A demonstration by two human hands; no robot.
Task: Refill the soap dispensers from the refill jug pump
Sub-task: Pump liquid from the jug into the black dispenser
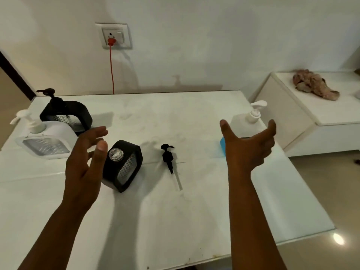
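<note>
A black soap dispenser (124, 166) stands mid-table with its clear neck uncapped. Its black pump head (168, 158) with a clear tube lies on the white table (175, 221) just to the right. My left hand (85, 160) hovers open right beside the dispenser's left side, fingers apart, holding nothing. My right hand (251, 147) is open, thumb and fingers spread, in front of the white refill pump bottle (247, 123) with a blue label at the right edge; it does not grip the bottle. At the far left stand a white dispenser (44, 139) and another black dispenser (66, 115), both with pumps on.
A red cable (112, 71) runs from a wall socket down behind the table. A low white cabinet (311, 114) with a crumpled cloth (315, 84) stands to the right. The table's right edge drops to a tiled floor.
</note>
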